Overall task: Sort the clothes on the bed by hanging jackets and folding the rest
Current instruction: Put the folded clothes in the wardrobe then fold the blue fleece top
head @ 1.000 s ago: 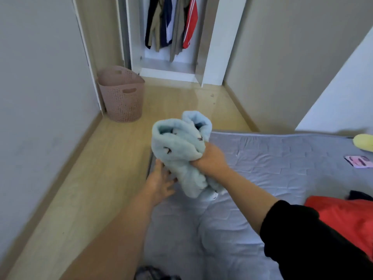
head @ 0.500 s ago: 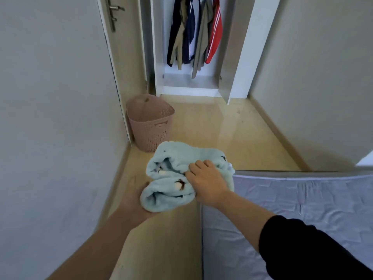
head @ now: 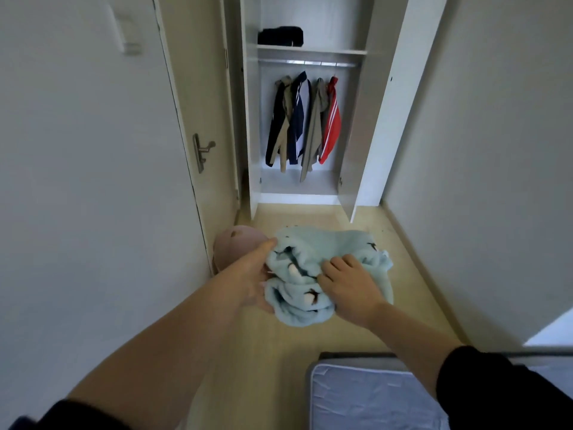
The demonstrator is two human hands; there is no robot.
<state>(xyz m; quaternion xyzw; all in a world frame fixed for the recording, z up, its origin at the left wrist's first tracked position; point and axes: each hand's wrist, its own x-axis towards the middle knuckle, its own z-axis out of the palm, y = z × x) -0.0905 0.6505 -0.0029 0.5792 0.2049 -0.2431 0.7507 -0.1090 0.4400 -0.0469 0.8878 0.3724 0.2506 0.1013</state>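
Two hands are carrying one thing: a pale blue fleece [head: 322, 252], bunched into a loose roll and hanging in the air over the floor [head: 412, 299], clear of the bed [head: 372, 398] whose corner is showing below my arms. My right hand [head: 347, 283] is lying on top of it, fingers curling into the pile and gripping. My left hand [head: 251, 274] is cradling its left side with the thumb lying along the upper edge. Its fingers are hiding under the cloth, so I cannot tell how they are bending.

Just beyond my left hand a pink basket [head: 232, 243] is standing by the wall. Ahead, the wardrobe [head: 387, 119] is standing open, jackets [head: 302, 119] are hanging on its rail, and a dark folded item [head: 280, 36] is sitting on the shelf [head: 325, 51] above them.

I am judging this as the put-away step for a folded piece, not a hanging one. The roll is looking slack, so next I am thinking of walking it to the wardrobe, lifting it level to the shelf and sliding it in beside the dark item, pressing from both sides so that it is not unrolling on the way up.
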